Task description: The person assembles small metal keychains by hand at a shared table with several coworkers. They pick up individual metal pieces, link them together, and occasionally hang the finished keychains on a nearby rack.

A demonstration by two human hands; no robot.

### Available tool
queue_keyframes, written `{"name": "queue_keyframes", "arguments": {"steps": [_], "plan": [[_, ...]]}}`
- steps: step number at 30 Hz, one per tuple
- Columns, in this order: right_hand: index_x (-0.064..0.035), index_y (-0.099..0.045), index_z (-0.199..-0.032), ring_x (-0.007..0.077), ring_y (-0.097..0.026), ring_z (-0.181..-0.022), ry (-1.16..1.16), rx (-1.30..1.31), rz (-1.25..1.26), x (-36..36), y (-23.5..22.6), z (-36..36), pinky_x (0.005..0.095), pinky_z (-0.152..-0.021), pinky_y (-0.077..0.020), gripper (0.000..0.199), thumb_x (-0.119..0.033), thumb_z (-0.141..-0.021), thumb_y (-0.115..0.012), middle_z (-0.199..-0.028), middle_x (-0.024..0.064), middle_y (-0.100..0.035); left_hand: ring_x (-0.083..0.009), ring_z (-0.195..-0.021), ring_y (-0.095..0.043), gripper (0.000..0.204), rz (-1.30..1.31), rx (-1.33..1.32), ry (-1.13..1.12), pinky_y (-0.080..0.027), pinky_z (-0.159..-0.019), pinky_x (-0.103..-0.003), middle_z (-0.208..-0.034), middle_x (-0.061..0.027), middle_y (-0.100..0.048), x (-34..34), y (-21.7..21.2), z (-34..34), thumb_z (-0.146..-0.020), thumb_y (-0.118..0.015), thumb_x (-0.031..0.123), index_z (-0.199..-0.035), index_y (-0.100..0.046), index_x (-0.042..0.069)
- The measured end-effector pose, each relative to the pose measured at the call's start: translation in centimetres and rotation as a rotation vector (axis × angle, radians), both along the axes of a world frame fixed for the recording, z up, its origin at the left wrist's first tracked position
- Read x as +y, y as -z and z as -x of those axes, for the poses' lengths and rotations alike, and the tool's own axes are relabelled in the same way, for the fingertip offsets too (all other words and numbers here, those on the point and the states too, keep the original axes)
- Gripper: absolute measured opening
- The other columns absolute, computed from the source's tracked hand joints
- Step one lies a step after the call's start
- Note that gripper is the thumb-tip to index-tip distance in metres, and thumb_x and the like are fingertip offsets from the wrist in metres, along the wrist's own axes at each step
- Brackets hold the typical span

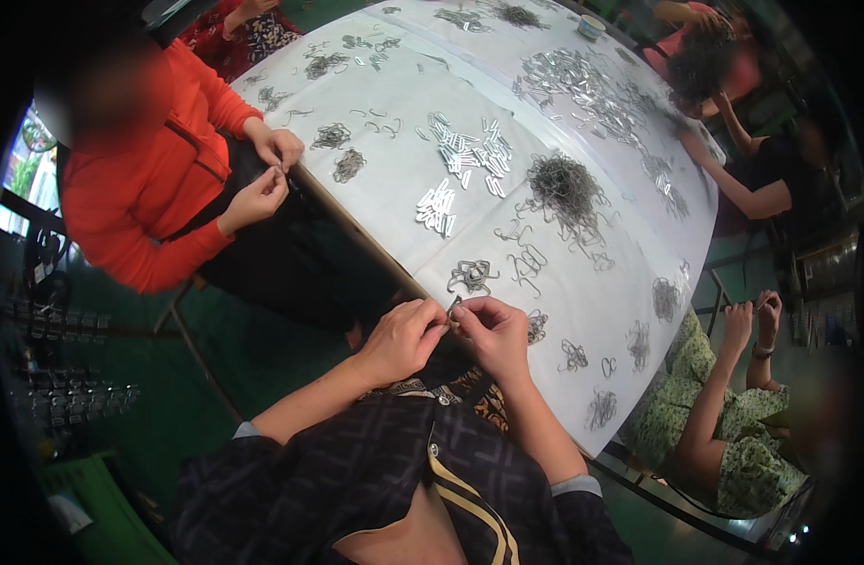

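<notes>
My left hand (pixel 405 341) and my right hand (pixel 495 334) meet at the near edge of the white-covered table (pixel 375 202). Between their fingertips is a small dark metal piece (pixel 454 305), mostly hidden, gripped from both sides. Both hands are closed, thumbs against forefingers. Just beyond them lies a small heap of bent grey wire pieces (pixel 471 276). Another little heap (pixel 536 326) shows beside my right hand. Farther off are a large tangled pile of wire hooks (pixel 562 185) and a group of shiny flat metal pieces (pixel 436 208).
A person in a red jacket (pixel 145 179) works at the table's left side. At the right, a person in a green patterned top (pixel 724 414) holds both hands raised. More people sit at the far side. Many shiny metal pieces (pixel 568 75) and a small round tub (pixel 591 27) lie farther back.
</notes>
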State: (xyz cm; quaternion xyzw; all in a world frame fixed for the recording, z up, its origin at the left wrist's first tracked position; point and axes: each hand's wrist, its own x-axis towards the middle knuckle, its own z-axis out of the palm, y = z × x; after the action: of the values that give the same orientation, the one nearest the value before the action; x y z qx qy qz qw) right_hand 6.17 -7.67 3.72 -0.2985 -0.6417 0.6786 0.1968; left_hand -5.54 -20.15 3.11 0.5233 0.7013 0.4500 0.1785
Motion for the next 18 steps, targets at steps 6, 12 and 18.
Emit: {"name": "queue_keyframes", "arguments": {"steps": [6, 12, 18], "plan": [[-0.0001, -0.067, -0.088, 0.0198, -0.065, -0.066, 0.01, -0.009, -0.49, -1.2, 0.5, -1.2, 0.0283, -0.058, -0.0495, 0.007, -0.005, -0.083, -0.068, -0.079, 0.0116, -0.067, -0.0309, -0.076, -0.064, 0.011, 0.132, -0.074, 0.112, -0.049, -0.067, -0.036, -0.082, -0.0139, -0.063, -0.5, -0.4, 0.9, -0.082, -0.065, 0.006, -0.09, -0.061, 0.002], [-0.0009, -0.066, -0.088, 0.0253, -0.065, -0.067, 0.02, -0.002, -0.548, -2.0, 1.3, -2.4, 0.0313, -0.059, -0.05, 0.006, -0.004, -0.083, -0.068, -0.08, 0.013, -0.065, -0.0276, -0.078, -0.065, 0.011, 0.078, 0.104, 0.123, -0.051, -0.07, -0.034, -0.085, -0.0143, -0.067, 3.1, 0.4, 4.5, -0.082, -0.066, 0.007, -0.091, -0.067, 0.001], [-0.001, -0.066, -0.087, 0.0153, -0.062, -0.063, 0.058, 0.007, -0.574, -2.5, 2.1, -3.0, 0.026, -0.057, -0.0479, 0.006, -0.003, -0.082, -0.07, -0.077, 0.0088, -0.065, -0.025, -0.084, -0.06, 0.007, -0.146, 0.543, 0.265, -0.05, -0.073, -0.035, -0.084, -0.008, -0.063, 12.9, 4.3, 4.0, -0.075, -0.065, 0.006, -0.081, -0.066, 0.004]]}}
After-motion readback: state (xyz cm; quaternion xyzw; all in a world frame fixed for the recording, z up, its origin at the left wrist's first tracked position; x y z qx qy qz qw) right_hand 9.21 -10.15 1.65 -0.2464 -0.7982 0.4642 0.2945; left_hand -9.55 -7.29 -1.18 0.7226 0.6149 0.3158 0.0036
